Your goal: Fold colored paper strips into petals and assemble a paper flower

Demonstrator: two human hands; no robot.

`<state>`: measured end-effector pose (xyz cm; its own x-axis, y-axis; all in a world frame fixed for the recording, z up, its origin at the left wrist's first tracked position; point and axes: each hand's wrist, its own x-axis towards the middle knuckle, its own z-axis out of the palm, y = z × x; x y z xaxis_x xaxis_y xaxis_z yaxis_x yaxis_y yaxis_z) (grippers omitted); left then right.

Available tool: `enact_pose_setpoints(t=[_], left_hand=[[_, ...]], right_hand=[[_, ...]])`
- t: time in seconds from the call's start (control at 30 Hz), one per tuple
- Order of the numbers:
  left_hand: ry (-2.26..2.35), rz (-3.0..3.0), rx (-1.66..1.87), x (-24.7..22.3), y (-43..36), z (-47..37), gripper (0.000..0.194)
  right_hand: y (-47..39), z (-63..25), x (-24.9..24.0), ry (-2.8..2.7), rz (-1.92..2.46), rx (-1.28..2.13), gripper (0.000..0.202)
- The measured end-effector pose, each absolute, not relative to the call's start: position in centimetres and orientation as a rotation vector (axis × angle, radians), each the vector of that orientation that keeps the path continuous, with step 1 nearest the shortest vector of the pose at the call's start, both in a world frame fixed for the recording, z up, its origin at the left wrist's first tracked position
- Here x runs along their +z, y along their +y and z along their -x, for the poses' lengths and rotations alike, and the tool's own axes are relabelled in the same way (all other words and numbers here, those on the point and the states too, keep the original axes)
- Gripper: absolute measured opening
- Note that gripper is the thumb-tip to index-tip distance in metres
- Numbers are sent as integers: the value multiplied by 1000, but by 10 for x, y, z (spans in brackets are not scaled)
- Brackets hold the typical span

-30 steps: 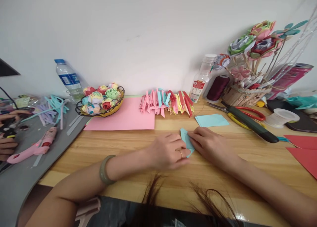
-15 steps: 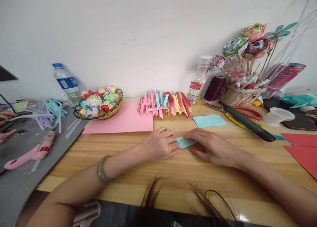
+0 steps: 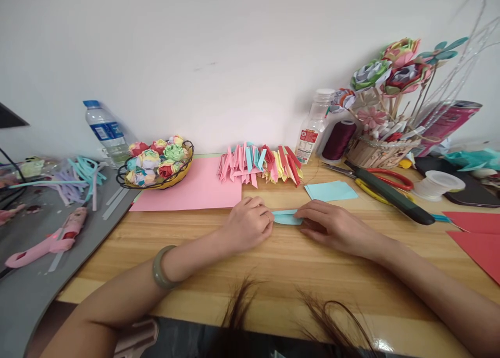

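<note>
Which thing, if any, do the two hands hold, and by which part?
A narrow, folded light-blue paper strip, by its ends: left hand at one, right hand at the other.

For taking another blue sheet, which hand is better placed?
Probably the right hand: the blue sheets lie just beyond it, farther from the left hand. Both hands hold folded blue paper.

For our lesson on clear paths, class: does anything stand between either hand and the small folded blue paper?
Nothing visible does. The left hand grips one end of the folded blue paper, and the right hand has its fingers on the other. The loose blue sheets lie farther back, not in between.
</note>
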<state>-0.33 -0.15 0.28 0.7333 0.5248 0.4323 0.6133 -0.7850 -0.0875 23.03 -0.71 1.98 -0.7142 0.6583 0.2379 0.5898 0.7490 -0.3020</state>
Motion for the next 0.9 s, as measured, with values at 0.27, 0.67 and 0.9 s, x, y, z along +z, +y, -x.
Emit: enact_pose_setpoints(t=[0.27,0.67,0.9], left_hand=[[-1173,2872,-675,8,-6,-1,19],[-1769,2838,-765,15,-6,-12,10],[-1786,2868,-746,12,-1,-10,12]], right_hand=[[-2,-229,7,-2532,927,301,19],[-6,-218,4,-2415,1112,324,16],[-3,-216,1,-2424,1171,240,19]])
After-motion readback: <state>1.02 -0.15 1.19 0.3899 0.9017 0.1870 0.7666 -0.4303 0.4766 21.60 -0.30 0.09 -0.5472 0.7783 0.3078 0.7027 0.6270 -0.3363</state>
